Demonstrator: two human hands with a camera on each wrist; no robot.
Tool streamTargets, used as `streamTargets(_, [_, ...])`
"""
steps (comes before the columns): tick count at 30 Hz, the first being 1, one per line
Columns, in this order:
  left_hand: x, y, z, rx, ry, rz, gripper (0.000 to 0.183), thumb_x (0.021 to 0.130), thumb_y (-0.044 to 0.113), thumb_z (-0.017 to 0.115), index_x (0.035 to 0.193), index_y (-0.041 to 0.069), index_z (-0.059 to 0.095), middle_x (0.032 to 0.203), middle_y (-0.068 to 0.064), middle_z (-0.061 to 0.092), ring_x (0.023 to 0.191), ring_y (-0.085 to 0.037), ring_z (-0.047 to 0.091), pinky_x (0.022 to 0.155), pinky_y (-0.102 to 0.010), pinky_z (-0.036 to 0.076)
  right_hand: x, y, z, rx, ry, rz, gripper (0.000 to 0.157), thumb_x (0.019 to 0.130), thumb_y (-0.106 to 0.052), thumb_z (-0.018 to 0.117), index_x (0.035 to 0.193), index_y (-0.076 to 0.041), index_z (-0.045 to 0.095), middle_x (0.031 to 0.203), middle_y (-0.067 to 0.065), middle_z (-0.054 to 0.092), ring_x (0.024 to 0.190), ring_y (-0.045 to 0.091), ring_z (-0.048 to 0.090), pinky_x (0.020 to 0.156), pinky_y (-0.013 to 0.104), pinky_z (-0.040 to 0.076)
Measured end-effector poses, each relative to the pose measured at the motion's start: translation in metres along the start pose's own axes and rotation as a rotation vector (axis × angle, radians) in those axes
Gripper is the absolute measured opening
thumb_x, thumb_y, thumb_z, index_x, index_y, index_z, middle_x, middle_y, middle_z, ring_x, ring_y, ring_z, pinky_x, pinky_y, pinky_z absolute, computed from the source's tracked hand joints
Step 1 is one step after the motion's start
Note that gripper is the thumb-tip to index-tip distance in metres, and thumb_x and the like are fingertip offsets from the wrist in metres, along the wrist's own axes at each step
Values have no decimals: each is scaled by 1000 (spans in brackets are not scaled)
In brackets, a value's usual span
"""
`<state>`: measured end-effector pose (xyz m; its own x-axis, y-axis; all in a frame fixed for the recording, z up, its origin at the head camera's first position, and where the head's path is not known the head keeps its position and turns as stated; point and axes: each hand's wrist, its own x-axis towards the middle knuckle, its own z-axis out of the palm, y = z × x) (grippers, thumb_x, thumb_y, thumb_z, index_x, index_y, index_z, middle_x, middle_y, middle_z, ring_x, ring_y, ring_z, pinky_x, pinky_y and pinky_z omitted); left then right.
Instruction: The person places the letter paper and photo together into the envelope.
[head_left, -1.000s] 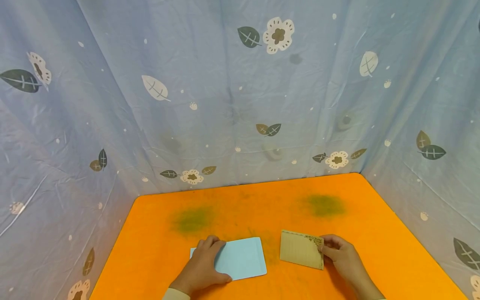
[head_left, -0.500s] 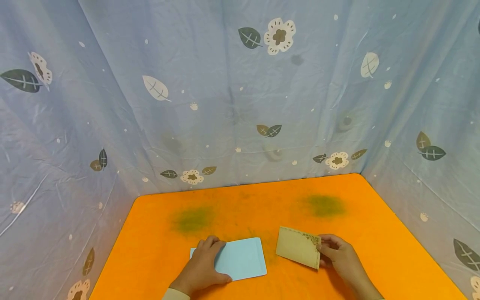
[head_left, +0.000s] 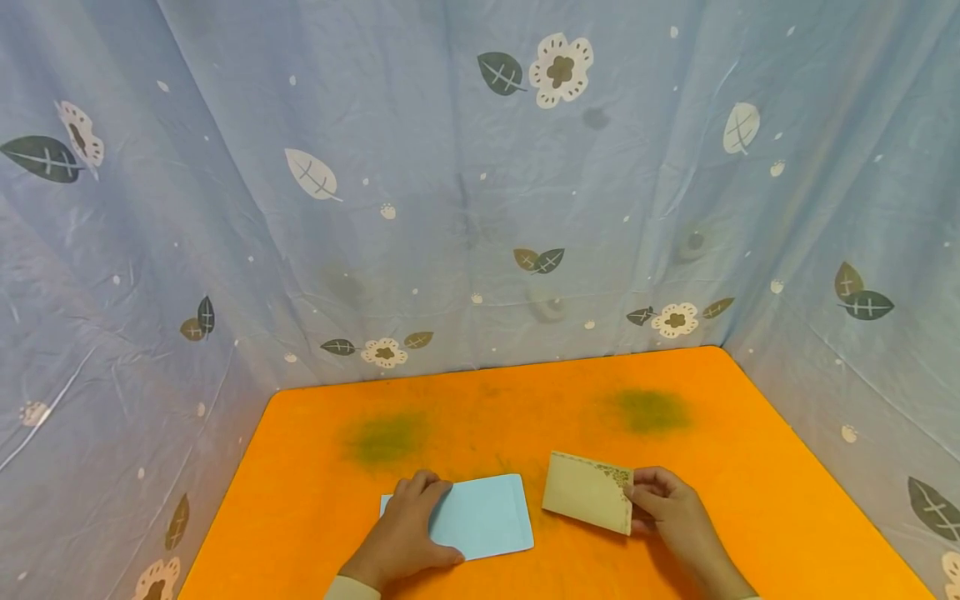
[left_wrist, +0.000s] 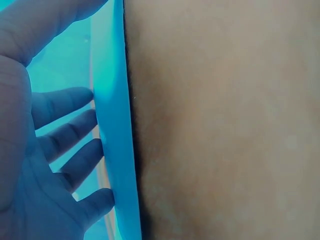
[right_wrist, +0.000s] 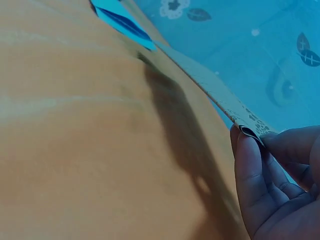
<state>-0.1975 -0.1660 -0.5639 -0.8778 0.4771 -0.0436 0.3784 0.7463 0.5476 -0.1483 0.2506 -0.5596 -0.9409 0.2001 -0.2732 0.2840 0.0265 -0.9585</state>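
My left hand (head_left: 408, 529) grips a light blue envelope (head_left: 483, 518) across its width, thumb at the near edge and fingers over the far edge. The envelope lies lengthwise on the table, its left part hidden under the hand. In the right wrist view the end of the envelope (right_wrist: 122, 22) gapes a little. My right hand (head_left: 667, 510) pinches the right edge of a tan folded card (head_left: 588, 493) with a brown lace pattern in one corner. The card is tilted and held above the table, casting a shadow. Its left edge is a short gap right of the envelope.
The orange table (head_left: 517, 417) has two dark greenish patches near its back. A blue-grey curtain (head_left: 450, 208) printed with flowers and leaves encloses the back and both sides.
My right hand has moved the card a little to the left, closer to the envelope. The left hand and the envelope have stayed in place.
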Motion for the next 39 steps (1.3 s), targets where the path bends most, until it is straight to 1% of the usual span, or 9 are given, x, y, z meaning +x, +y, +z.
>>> streamTargets(7, [0,-1,1,-7,9,6,101,75,60,96,154,9,60,146,-5,50,119,-30,43,91,-51,53,0,2,10,7,-4,-5,24,109,-6,66,129,6,64,104,12,72,90,32,73,72,42,62])
streamTargets(14, [0,-1,2,-1,12,4,100,74,60,96,153,9,61,145,-4,50,120,-29,43,92,-50,53,-4,3,21,20,7,-33,19,107,-3,67,125,6,65,102,11,71,89,27,69,69,38,62])
streamTargets(22, [-2,0,0,-5,15,22,101,73,60,97,152,9,61,143,-4,50,120,-31,44,92,-50,53,-5,5,31,33,1,-32,18,108,-2,65,124,6,64,101,12,70,88,30,70,68,39,61])
streamTargets(30, [-1,0,0,-17,12,2,100,74,59,97,153,9,61,145,-4,50,122,-30,44,93,-52,53,-4,7,35,10,12,-40,19,107,-3,68,123,6,65,100,12,69,89,28,68,68,38,62])
streamTargets(35, [-1,0,0,-20,19,17,99,74,57,97,152,9,61,143,-4,50,120,-30,44,93,-51,53,-3,8,35,3,12,-32,19,108,-4,67,124,6,65,101,12,69,89,28,68,68,39,62])
streamTargets(39, [-2,0,0,-16,22,25,99,74,57,97,152,9,62,141,-3,50,119,-29,44,92,-50,53,-3,8,37,18,-1,-28,18,107,-3,67,123,6,65,101,12,69,89,28,68,68,39,62])
